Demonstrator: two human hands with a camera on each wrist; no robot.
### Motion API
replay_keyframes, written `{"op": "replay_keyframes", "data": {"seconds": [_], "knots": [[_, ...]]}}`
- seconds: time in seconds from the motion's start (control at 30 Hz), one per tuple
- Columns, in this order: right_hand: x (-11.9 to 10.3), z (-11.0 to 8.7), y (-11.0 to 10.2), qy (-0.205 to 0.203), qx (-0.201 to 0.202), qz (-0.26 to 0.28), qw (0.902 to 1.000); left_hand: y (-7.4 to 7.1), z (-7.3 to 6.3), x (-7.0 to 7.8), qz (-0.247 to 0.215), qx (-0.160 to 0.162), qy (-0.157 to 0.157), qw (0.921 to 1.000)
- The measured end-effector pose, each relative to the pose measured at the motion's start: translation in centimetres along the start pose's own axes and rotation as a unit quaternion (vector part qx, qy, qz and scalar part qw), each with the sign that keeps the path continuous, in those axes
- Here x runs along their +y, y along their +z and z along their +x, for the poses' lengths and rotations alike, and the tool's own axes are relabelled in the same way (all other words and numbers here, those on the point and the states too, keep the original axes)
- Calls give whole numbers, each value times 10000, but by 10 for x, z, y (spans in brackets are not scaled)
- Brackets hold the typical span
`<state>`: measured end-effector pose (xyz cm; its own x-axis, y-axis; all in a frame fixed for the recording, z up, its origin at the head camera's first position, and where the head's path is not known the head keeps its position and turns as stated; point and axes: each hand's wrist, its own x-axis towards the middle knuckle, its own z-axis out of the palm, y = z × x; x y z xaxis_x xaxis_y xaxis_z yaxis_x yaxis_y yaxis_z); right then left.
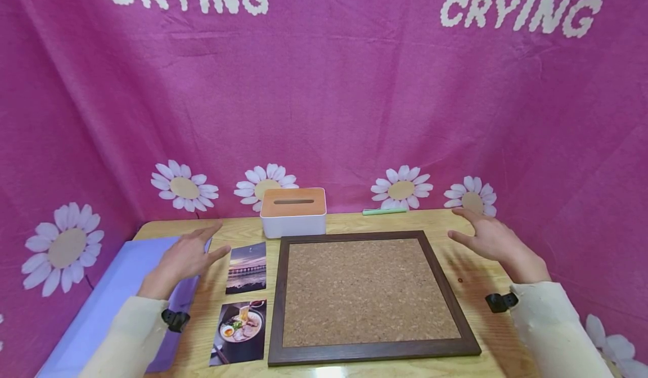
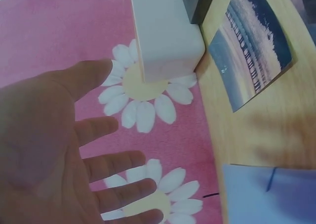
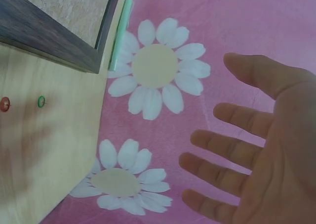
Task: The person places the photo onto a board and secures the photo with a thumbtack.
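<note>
My left hand (image 1: 184,259) hovers over the right edge of a lilac folder (image 1: 108,288), fingers spread and holding nothing. To its right lie two photos on the table, a pier at dusk (image 1: 246,268) and a bowl of ramen (image 1: 238,333). A cork board (image 1: 369,293) with a dark wooden frame lies flat beside them. Past the board's right side my right hand (image 1: 488,240) is raised above the table, palm inward and fingers extended, with nothing in it. In the right wrist view, a red thumbtack (image 3: 5,104) and a green thumbtack (image 3: 41,101) lie below that hand.
A white tissue box (image 1: 293,226) with a wooden lid stands behind the board's left corner. Along the table's back edge lies a light green pen-like stick (image 1: 385,211). Pink cloth (image 1: 329,97) with daisies hangs behind and at both sides of the table.
</note>
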<state>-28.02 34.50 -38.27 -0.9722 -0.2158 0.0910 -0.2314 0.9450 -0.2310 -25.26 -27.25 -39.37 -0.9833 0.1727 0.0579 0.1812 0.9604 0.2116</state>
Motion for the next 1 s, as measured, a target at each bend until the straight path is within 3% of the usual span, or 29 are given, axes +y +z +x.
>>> {"op": "replay_keyframes", "data": {"seconds": [0.43, 0.67, 1.0], "knots": [[12, 0, 15, -241, 150, 1007, 9945, 20, 1, -6, -1090, 140, -50, 9939], [21, 1, 25, -208, 54, 1231, 9922, 32, -4, -7, -1538, 5, -304, 9876], [40, 3, 44, -140, -48, 1504, 9885, 55, -8, -8, -2035, 241, -612, 9769]]}}
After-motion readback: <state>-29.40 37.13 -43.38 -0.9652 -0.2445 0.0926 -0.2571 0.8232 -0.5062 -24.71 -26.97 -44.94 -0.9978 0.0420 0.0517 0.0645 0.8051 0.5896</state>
